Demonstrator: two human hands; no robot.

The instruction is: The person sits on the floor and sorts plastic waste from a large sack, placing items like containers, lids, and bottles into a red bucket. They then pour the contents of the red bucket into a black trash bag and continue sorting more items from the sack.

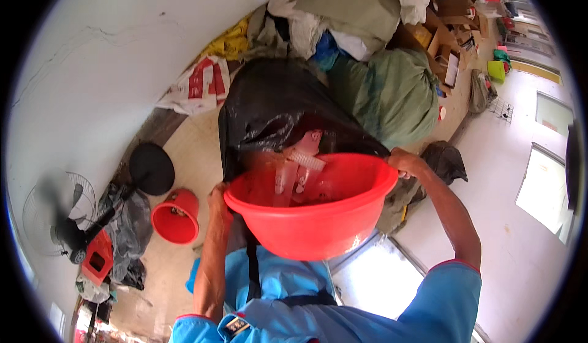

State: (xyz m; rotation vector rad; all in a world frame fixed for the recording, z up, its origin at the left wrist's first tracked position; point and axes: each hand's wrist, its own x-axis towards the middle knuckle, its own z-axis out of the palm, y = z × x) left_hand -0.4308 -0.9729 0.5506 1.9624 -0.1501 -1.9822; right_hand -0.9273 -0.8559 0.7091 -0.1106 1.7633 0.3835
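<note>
A large red plastic basin is tilted away from me, in front of my body. My left hand grips its left rim, and my right hand is closed at its right rim. The edge of a black plastic bag reaches both hands, so its mouth lies along the basin's far side. Several translucent plastic pieces with small printed figures lie at the basin's far rim and inside it, some overlapping the bag's mouth. Their exact kind is unclear. The bag's inside is mostly hidden.
A stuffed green sack and other sacks are heaped behind the bag, near open cardboard boxes. On the left are a red bucket lying tipped, a standing fan with its round black base, and a white wall.
</note>
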